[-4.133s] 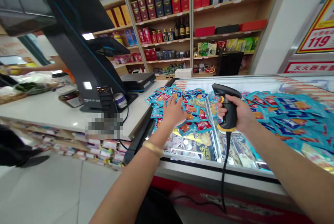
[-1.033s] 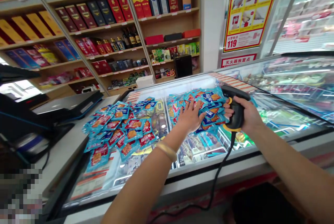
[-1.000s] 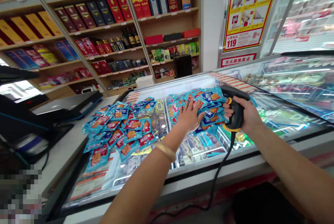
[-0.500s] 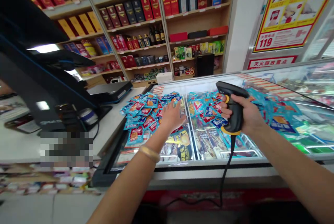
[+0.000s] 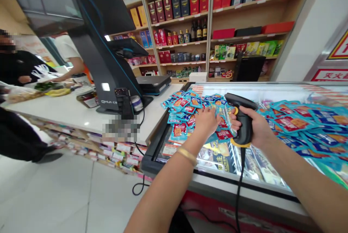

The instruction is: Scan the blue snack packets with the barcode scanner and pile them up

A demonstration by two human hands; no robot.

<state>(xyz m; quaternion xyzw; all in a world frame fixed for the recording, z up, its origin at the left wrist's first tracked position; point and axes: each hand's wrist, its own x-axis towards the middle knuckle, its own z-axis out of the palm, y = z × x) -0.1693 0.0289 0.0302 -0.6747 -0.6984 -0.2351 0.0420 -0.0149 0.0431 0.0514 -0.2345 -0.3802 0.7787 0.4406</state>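
Note:
My right hand (image 5: pixel 257 124) is wrapped round the grip of a black barcode scanner (image 5: pixel 241 117) with yellow trim, its head pointing up and left. A black cable runs down from it. My left hand (image 5: pixel 206 120), a gold bangle on its wrist, lies over a pile of small blue-and-red snack packets (image 5: pixel 181 104), palm down with fingers apart. Both hands are above the glass top of a chest freezer (image 5: pixel 174 149). To the right of the scanner a second heap of the same packets (image 5: pixel 296 122) is spread out.
On the left, a white counter (image 5: pixel 163 99) carries a dark checkout terminal (image 5: pixel 99 55) with a phone-like device (image 5: pixel 123 100) on its stand. Two people stand beyond the counter, near bags of produce. Shelves of boxed bottles (image 5: pixel 174 6) line the back wall.
The view has turned left, bringing the people and more counter into sight. My left hand has come down closer to the left pile. The scanner has shifted left over the freezer.

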